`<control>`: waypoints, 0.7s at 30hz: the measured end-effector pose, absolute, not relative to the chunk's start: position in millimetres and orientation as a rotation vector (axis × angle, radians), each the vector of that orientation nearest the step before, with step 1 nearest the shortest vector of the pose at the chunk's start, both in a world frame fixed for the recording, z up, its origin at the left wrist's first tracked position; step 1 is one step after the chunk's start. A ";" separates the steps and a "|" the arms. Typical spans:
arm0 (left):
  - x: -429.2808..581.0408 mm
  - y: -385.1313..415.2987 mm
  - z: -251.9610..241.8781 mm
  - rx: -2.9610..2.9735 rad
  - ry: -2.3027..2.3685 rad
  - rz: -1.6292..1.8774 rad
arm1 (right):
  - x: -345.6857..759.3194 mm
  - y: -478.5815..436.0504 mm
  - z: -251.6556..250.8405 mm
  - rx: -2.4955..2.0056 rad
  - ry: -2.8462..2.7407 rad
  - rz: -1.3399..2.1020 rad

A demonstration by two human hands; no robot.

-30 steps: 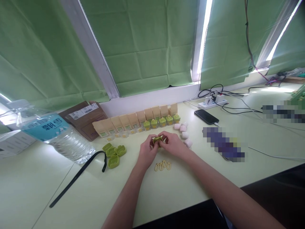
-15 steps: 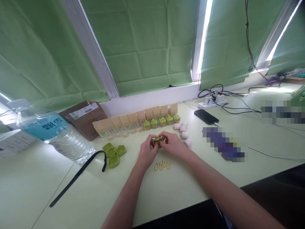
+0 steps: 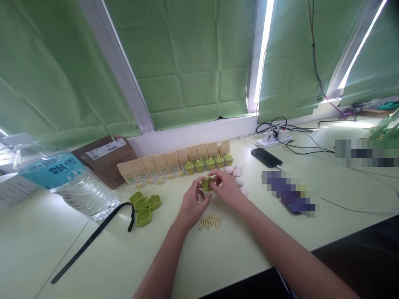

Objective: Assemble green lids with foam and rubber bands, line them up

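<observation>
Both hands meet over the pale green table (image 3: pixel 218 257). My right hand (image 3: pixel 227 189) pinches a small green case (image 3: pixel 206 183) between thumb and fingers. My left hand (image 3: pixel 192 204) sits just left of it, fingers loosely apart and curled, with the fingertips close to the case. Several loose green case halves (image 3: pixel 144 206) lie to the left. Three yellow loops (image 3: pixel 210 222) lie just in front of my hands. A row of tan cards with green cases (image 3: pixel 208 162) stands behind, and pink soft pieces (image 3: pixel 238 176) lie to the right.
A clear water bottle (image 3: pixel 67 178) lies at the left beside a black strap (image 3: pixel 93 238). A brown parcel (image 3: pixel 106 158) rests at the back. A black phone (image 3: pixel 265 157), a power strip (image 3: pixel 274 140) and cables occupy the right. Green blinds cover the windows.
My left hand has let go of the green case and opened slightly; my right hand keeps it. The camera has shifted a little, so everything sits lower and further left.
</observation>
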State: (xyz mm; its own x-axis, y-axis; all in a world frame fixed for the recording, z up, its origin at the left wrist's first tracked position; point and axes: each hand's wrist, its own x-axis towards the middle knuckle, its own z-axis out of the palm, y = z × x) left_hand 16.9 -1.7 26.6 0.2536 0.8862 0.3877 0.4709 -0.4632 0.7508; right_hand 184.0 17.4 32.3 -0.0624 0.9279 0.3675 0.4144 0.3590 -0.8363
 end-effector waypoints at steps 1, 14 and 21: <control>16.7 -0.7 26.3 2.045 1.250 1.121 | 184.7 18.0 33.5 -1.205 -1.664 0.670; 15.1 3.5 22.9 2.100 1.346 1.098 | 251.1 27.4 40.1 -1.804 -1.598 0.312; 14.2 3.5 22.6 2.105 1.340 1.116 | 231.2 26.8 42.8 -1.424 -1.693 0.339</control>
